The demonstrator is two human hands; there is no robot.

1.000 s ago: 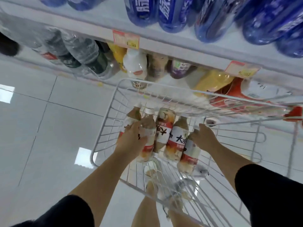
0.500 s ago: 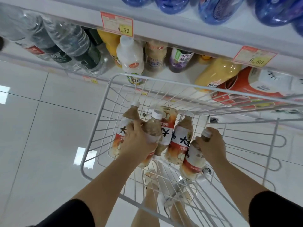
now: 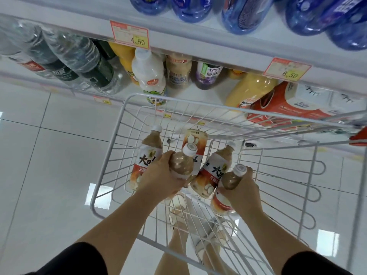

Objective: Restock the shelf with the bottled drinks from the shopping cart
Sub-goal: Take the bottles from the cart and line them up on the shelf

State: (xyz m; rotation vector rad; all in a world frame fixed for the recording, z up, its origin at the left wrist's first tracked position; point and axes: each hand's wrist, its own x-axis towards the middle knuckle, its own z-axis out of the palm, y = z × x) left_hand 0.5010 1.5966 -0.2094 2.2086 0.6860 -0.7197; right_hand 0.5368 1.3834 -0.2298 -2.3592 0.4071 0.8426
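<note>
Bottles now lifted clear of cart floor — half a second ago both still lay low among the others. Left hand closed round one bottled drink, cap up; right hand closed round another, tilted. Three more bottles remain lying in shopping cart. Shelf just beyond cart rim — next move likely carrying both up to open spot there.

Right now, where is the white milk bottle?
The white milk bottle stands on the lower shelf, upper middle, between a yellow juice bottle and a beige bottle.
</note>
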